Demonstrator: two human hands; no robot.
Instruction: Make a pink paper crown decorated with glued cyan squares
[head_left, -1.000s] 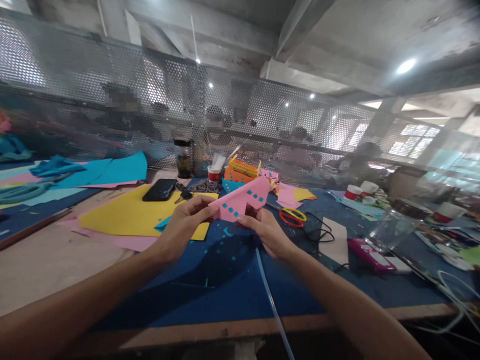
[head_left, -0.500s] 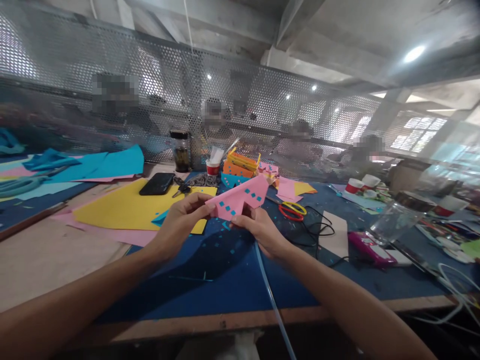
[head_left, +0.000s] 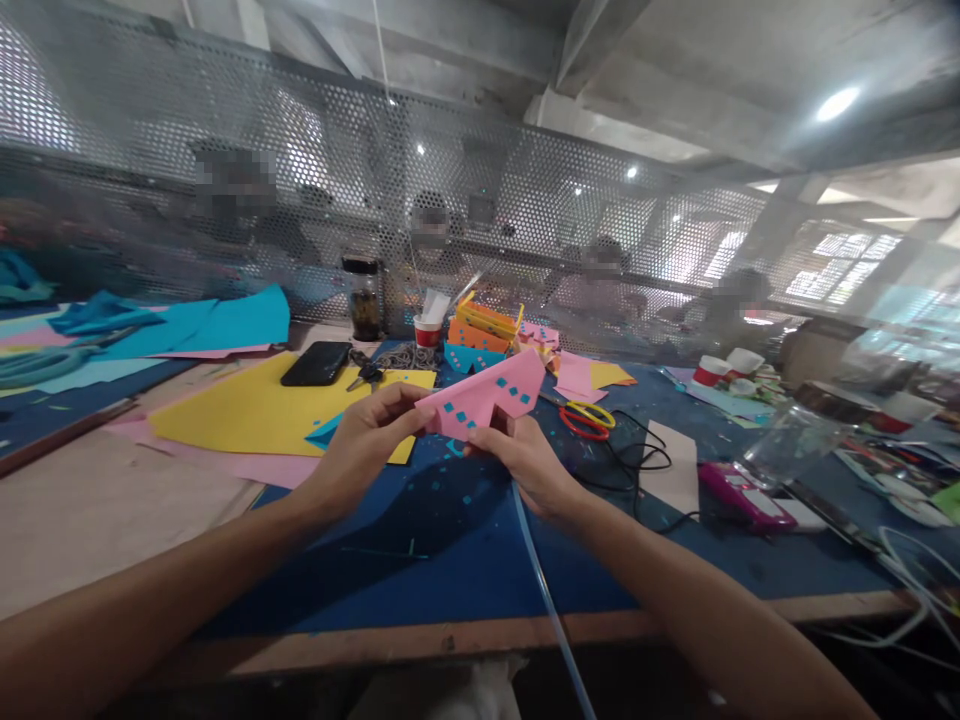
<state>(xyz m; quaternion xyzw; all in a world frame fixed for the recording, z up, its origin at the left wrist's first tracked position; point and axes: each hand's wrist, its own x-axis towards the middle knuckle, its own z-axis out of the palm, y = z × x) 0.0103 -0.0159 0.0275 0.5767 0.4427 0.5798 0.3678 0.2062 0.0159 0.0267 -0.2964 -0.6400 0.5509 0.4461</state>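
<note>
Between my two hands a folded piece of pink paper [head_left: 491, 388] is held above the blue table mat [head_left: 450, 580]. Small blue diamonds show on its face, and a notch is cut in its lower edge. My left hand [head_left: 367, 445] pinches its left end between thumb and fingers. At the lower edge, near the notch, my right hand [head_left: 525, 455] grips it; some of those fingers are hidden behind the paper. Scissors with red and yellow handles [head_left: 589, 418] lie just right of the paper. Behind it stand folded orange paper pieces [head_left: 480, 335] and a blue one [head_left: 469, 357].
Yellow sheets [head_left: 232, 410] at left carry a black phone [head_left: 316, 363] and keys [head_left: 366, 371]. A lidded jar [head_left: 364, 305] and a paper cup [head_left: 428, 331] stand by the perforated screen [head_left: 510, 200]. A glass jar [head_left: 787, 445] tilts at right. People sit beyond the screen.
Both hands keep the same grip on the pink paper. The whole view has shifted very slightly; nothing was let go or taken up.
</note>
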